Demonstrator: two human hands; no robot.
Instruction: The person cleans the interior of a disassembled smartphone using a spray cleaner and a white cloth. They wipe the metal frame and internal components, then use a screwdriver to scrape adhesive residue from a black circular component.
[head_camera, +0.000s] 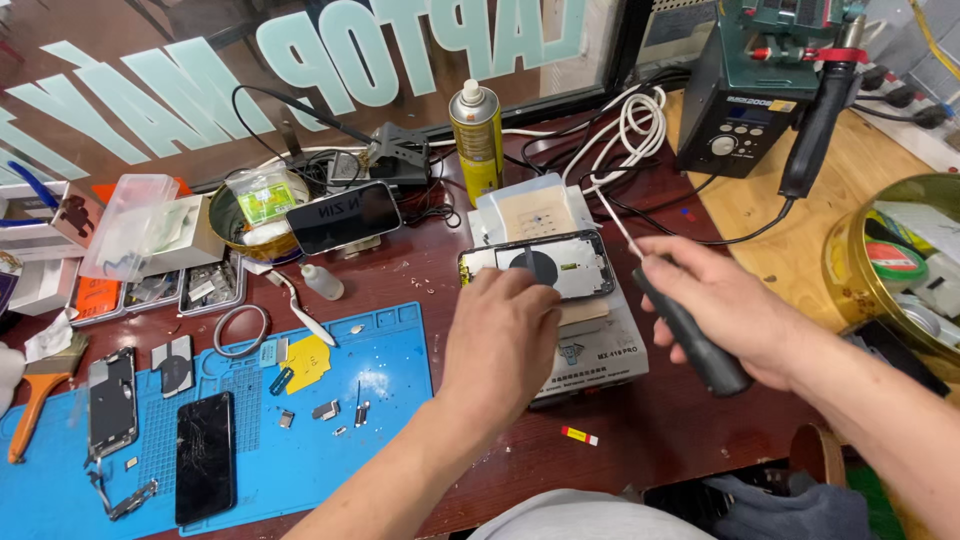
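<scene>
Two hands work over an opened phone on a heating pad.
The left hand (503, 335) rests flat, released, on the phone (540, 265) lying on the grey pad (600, 340); the right hand (722, 305) grips a black-handled tool (690, 345), tip just right of the phone, above the dark red table (660, 430).

Bare tabletop (640, 430) strip open near heating plate (590, 350); spray can (476, 135), white cable (630, 130), soldering station (745, 100) crowd behind.
</scene>
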